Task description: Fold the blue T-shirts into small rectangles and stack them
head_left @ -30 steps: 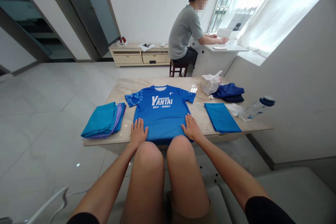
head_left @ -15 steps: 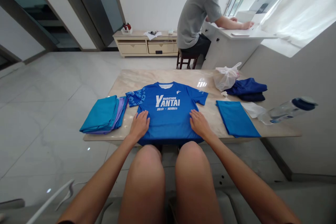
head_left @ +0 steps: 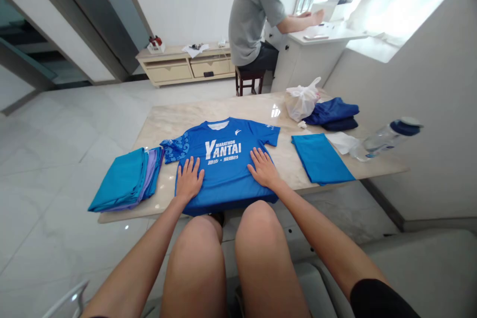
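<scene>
A blue T-shirt (head_left: pixel 223 161) with white "YANTAI MARATHON" lettering lies spread flat, front up, on a low marble table (head_left: pixel 219 109). Its hem hangs a little over the near edge. My left hand (head_left: pixel 189 180) rests palm down on the shirt's lower left part, fingers spread. My right hand (head_left: pixel 264 169) lies flat on the lower right part, fingers spread too. Neither hand grips the cloth. My bare knees are just below the table's near edge.
A stack of folded teal and purple cloths (head_left: pixel 126 185) lies at the table's left end. To the right are a folded teal cloth (head_left: pixel 321 159), a white plastic bag (head_left: pixel 301 102), dark blue garments (head_left: pixel 333 114) and a water bottle (head_left: pixel 387 135). Another person (head_left: pixel 257 15) sits at a white desk behind.
Both my hands have slid up the shirt from near the hem toward its middle, still flat. The camera has tilted and shifted, so the table sits differently in view.
</scene>
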A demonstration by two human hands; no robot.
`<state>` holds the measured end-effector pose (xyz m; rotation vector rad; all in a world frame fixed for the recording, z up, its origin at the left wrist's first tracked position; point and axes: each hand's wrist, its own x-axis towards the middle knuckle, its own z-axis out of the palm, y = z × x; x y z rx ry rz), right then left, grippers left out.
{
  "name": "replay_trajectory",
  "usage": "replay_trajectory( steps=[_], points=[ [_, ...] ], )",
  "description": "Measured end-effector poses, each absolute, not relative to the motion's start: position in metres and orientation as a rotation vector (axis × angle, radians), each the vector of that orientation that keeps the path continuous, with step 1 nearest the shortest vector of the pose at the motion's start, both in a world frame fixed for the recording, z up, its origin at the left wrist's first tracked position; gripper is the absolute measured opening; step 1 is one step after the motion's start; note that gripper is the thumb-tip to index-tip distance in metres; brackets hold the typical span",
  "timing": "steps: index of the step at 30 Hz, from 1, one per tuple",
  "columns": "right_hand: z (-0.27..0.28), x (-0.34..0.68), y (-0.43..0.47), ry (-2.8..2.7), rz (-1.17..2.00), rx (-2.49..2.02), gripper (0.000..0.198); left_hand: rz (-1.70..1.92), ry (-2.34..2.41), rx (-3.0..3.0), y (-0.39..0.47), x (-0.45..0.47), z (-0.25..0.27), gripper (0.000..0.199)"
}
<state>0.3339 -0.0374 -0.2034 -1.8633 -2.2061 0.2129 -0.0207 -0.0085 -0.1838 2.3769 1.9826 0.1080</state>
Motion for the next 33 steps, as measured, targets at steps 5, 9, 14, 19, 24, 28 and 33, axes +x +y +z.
replay_trajectory(
  steps=[5, 9, 14, 19, 24, 28, 33],
  points=[
    [-0.196, 0.332, -0.058, -2.179, 0.253, -1.877, 0.077, 0.09, 1.996, 2.39, -0.03, -0.02, -0.186, 0.07],
    [-0.193, 0.33, -0.065, -2.168, 0.271, -1.859, 0.078, 0.107, 2.009, 2.388, -0.039, -0.023, -0.19, 0.071],
    [-0.194, 0.331, -0.061, -2.149, 0.289, -1.841, 0.078, 0.12, 2.029, 2.368, -0.04, -0.023, -0.19, 0.07],
    [-0.194, 0.333, -0.054, -2.176, 0.292, -1.823, 0.076, 0.179, 2.029, 2.34, -0.042, -0.022, -0.185, 0.068],
    [-0.195, 0.335, -0.054, -2.212, 0.253, -1.819, 0.075, 0.302, 2.028, 2.319, -0.041, -0.022, -0.185, 0.065],
    [-0.197, 0.341, -0.057, -2.245, 0.231, -1.803, 0.073, 0.304, 2.012, 2.302, -0.04, -0.02, -0.185, 0.065],
    [-0.199, 0.347, -0.06, -2.258, 0.175, -1.8, 0.07, 0.282, 1.998, 2.298, -0.041, -0.016, -0.182, 0.066]
  ],
)
